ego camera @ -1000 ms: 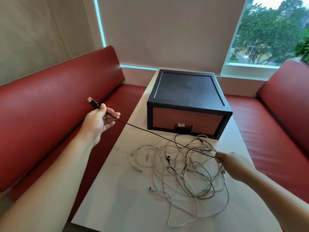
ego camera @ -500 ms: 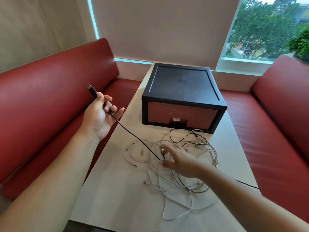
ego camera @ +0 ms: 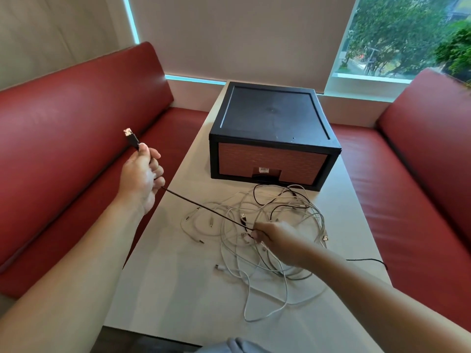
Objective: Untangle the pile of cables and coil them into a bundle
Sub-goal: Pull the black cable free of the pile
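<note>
The left hand (ego camera: 141, 174) is gripping the black cable (ego camera: 204, 207) just below its plug (ego camera: 130, 136), thumb pressing along the plug's dark housing and the other fingers curling round the cord, so the metal tip is sticking up and away to the far left, over the red bench (ego camera: 63, 118). From the bottom of that fist the cord is running in a taut, straight line down and to the right, low across the pale table (ego camera: 173, 289), into the right hand (ego camera: 275, 235), which is pinching it between curled fingers right over the pile of cables (ego camera: 254, 263). So the free stretch's long axis is lying diagonally, far-left to near-right, and the rest of the cable is lying to the right of the right-hand grip: a thin black tail (ego camera: 367, 260) is showing beyond the right forearm near the table's right edge. The right hand is the nearer one to the tangle; I judge it to be the hand that is feeding or freeing the cord. The pile is sitting mid-table, just in front of a black box with a reddish woven drawer front (ego camera: 272, 164). It is mostly slim, smooth white cords in loose overlapping loops, small plugs poking out, with a few black strands threading through.
</note>
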A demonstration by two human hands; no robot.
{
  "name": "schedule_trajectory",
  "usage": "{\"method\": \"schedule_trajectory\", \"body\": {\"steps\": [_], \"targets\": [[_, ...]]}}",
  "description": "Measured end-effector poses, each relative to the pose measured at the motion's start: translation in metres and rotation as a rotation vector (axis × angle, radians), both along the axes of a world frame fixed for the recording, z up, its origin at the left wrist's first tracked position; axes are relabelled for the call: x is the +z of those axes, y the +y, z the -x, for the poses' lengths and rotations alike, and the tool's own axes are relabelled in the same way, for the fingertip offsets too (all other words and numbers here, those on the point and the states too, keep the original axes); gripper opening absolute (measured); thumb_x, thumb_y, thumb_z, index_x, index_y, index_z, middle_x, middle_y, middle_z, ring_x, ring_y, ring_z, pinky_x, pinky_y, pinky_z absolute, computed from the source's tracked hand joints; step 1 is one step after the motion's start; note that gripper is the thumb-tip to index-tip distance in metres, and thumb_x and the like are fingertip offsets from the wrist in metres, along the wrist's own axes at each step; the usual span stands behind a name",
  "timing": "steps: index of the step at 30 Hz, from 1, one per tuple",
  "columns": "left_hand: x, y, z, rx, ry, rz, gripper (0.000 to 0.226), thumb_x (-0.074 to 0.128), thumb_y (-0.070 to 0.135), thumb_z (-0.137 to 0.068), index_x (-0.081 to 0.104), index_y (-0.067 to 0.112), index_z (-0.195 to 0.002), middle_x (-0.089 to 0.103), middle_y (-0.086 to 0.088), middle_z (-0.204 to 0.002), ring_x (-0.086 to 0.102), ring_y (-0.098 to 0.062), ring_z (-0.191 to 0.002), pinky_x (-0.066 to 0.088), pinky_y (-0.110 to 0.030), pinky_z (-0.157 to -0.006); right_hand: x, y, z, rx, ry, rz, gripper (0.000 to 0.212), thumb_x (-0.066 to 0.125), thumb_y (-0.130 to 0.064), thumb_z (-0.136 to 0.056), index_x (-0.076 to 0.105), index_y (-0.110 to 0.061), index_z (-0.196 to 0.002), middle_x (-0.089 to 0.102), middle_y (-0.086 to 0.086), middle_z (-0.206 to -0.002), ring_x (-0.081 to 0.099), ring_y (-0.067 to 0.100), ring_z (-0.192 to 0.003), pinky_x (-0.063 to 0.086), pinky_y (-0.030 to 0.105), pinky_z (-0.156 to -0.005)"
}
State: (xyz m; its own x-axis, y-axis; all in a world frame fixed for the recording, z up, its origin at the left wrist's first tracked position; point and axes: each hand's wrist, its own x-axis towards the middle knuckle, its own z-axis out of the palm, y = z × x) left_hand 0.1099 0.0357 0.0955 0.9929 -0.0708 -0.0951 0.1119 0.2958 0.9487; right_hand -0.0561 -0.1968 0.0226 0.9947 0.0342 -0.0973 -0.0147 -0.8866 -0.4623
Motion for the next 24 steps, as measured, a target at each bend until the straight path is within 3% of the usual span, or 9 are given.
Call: {"method": "schedule_trajectory", "body": {"steps": [2,6,8,10,13,16,20,24], "targets": [[0.001,0.004,-0.005,0.021,0.005,0.018,0.041,0.032,0.038,-0.106,0.047,0.021,-0.072,0.026,0.012,-0.049,0.022,-0.004,-0.045,0.018,-0.016,-0.039,-0.005,-0.009,0.01,-0.026,0.053,0.012,0.024,0.037,-0.016,-0.102,0.048,-0.021,-0.081,0.055,-0.007,-0.073,0.05,0.013,-0.068,0.04,0.028,-0.068],[-0.006,0.005,-0.004,-0.015,0.015,-0.021,0.041,0.033,0.038,-0.106,0.048,0.021,-0.072,0.025,0.012,-0.049,0.021,-0.004,-0.045,0.018,-0.016,-0.038,0.0,-0.025,0.021,0.021,0.318,0.008,0.026,0.039,-0.021,-0.102,0.059,-0.018,-0.085,0.055,-0.007,-0.076,0.051,0.011,-0.072,0.038,0.018,-0.067],[-0.009,0.001,0.0,-0.05,0.028,-0.045,0.04,0.033,0.038,-0.106,0.049,0.021,-0.073,0.025,0.012,-0.049,0.021,-0.004,-0.045,0.018,-0.017,-0.037,0.003,-0.034,0.014,0.03,0.405,0.068,0.033,0.04,-0.034,-0.101,0.067,-0.022,-0.087,0.064,-0.001,-0.093,0.058,0.016,-0.086,0.045,0.026,-0.081],[-0.011,-0.002,0.003,-0.085,0.044,-0.059,0.039,0.034,0.038,-0.106,0.05,0.02,-0.075,0.026,0.011,-0.049,0.021,-0.005,-0.045,0.017,-0.017,-0.038,0.004,-0.04,0.004,-0.038,0.36,0.102,0.031,0.041,-0.038,-0.1,0.068,-0.028,-0.09,0.063,-0.001,-0.103,0.058,0.018,-0.095,0.045,0.032,-0.087],[-0.012,-0.007,0.007,-0.139,0.068,-0.063,0.038,0.036,0.037,-0.106,0.05,0.019,-0.076,0.027,0.011,-0.051,0.022,-0.004,-0.045,0.018,-0.016,-0.036,-0.001,-0.04,-0.014,-0.068,0.135,0.233,0.025,0.046,-0.024,-0.098,0.069,-0.023,-0.107,0.063,-0.003,-0.107,0.059,0.018,-0.1,0.042,0.026,-0.073],[-0.016,-0.011,0.011,-0.165,0.093,-0.06,0.037,0.036,0.037,-0.106,0.051,0.019,-0.077,0.027,0.01,-0.051,0.022,-0.004,-0.044,0.019,-0.016,-0.036,-0.016,-0.033,-0.028,-0.126,0.093,0.248,0.027,0.048,-0.017,-0.096,0.07,-0.024,-0.109,0.064,-0.005,-0.112,0.06,0.017,-0.102,0.037,0.022,-0.065],[-0.024,-0.016,0.016,-0.166,0.121,-0.07,0.037,0.037,0.037,-0.105,0.05,0.018,-0.077,0.027,0.011,-0.051,0.023,-0.004,-0.044,0.018,-0.017,-0.037,-0.033,-0.021,-0.043,-0.119,0.068,0.136,0.023,0.056,-0.011,-0.089,0.075,-0.016,-0.1,0.066,0.001,-0.103,0.06,0.017,-0.096,0.037,0.017,-0.072],[-0.032,-0.019,0.02,-0.163,0.148,-0.076,0.037,0.037,0.037,-0.105,0.05,0.018,-0.077,0.027,0.01,-0.052,0.022,-0.004,-0.045,0.017,-0.017,-0.038,-0.047,-0.01,-0.061,-0.102,0.071,0.182,0.022,0.051,-0.01,-0.079,0.072,-0.013,-0.072,0.062,0.005,-0.076,0.058,0.024,-0.079,0.051,0.03,-0.075]]}}
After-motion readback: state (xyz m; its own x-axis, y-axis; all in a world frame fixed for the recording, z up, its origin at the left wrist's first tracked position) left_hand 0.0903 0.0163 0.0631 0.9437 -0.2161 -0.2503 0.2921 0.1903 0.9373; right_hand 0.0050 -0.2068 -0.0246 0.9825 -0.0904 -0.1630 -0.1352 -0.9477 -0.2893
